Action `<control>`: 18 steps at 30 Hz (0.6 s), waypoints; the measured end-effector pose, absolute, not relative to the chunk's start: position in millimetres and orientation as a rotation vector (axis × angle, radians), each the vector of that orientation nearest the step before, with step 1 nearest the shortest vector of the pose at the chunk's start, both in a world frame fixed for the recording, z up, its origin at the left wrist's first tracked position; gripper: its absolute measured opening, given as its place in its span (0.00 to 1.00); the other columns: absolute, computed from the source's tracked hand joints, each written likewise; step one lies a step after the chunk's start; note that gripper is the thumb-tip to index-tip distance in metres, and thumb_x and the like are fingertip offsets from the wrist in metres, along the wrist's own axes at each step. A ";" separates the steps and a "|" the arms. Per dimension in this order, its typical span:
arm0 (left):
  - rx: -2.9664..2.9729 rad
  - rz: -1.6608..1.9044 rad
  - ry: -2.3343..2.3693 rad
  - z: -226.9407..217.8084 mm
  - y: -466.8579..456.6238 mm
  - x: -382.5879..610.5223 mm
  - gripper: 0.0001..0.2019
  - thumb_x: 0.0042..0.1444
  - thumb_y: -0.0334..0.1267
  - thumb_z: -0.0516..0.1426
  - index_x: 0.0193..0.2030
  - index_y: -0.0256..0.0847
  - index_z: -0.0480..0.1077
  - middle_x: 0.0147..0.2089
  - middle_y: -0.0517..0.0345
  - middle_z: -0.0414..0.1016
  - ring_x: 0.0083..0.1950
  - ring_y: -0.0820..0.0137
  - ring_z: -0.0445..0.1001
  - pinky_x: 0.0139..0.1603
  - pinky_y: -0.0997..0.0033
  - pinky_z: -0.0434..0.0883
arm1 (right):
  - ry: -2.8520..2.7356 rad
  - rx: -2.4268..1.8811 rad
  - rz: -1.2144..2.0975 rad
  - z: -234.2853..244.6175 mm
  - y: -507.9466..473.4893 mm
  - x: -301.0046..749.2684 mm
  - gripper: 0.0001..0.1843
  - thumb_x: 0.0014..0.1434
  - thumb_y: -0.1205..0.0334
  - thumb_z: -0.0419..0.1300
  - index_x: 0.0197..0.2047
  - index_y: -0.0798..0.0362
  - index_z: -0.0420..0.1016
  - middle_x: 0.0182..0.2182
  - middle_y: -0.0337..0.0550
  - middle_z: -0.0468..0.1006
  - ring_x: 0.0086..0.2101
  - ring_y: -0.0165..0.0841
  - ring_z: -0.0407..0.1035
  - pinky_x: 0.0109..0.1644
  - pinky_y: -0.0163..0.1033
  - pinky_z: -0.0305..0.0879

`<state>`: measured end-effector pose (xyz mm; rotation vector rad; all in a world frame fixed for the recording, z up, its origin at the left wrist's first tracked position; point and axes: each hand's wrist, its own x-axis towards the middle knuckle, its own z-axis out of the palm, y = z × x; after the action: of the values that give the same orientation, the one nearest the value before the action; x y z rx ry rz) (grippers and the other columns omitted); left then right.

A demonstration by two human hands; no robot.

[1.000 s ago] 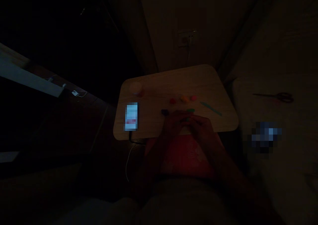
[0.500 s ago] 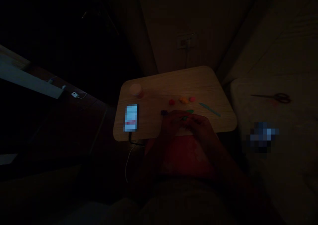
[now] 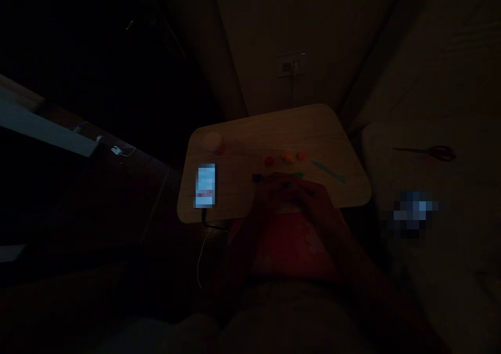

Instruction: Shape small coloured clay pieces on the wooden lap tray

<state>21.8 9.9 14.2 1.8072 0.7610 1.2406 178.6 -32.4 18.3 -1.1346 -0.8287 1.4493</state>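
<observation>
The desk (image 3: pixel 313 132) has a smooth, matt wood-grain top. The small coloured lumps (image 3: pixel 288 157) at centre look matt, while the scissors (image 3: pixel 425 153) at right show dark metal blades on soft, matt cloth (image 3: pixel 442 286).

A tabletop (image 3: pixel 274 135) stands in the middle of the scene, with a wall socket (image 3: pixel 290 65) on the wall beyond its far edge. A phone (image 3: pixel 204 186) lies on the left part of the tabletop, and its cable (image 3: pixel 201 260) runs off the near edge. A small round tub (image 3: pixel 214 142) sits beyond the phone, towards the far left corner. Three small lumps (image 3: pixel 288 157) lie in a row near the middle, with a flat strip (image 3: pixel 327 172) to their right. The left hand (image 3: pixel 272 195) and right hand (image 3: pixel 313 200) meet over the near edge, just before the row. To the right, on a bed (image 3: pixel 438 286), lie scissors (image 3: pixel 425 153) and, nearer, a blurred object (image 3: pixel 413 210).
</observation>
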 end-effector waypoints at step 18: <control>2.224 1.259 0.827 8.5 2.2 20.1 0.12 0.74 0.44 0.59 0.52 0.43 0.83 0.52 0.48 0.87 0.54 0.62 0.83 0.59 0.56 0.80 | -0.893 -1.172 1.422 13.5 -37.0 190.1 0.20 0.50 0.43 0.78 0.36 0.50 0.90 0.32 0.46 0.87 0.31 0.36 0.78 0.37 0.42 0.78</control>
<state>20.1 2.2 8.5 2.2236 0.8271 1.2589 190.1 -37.0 13.5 -1.1719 -0.8930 1.4220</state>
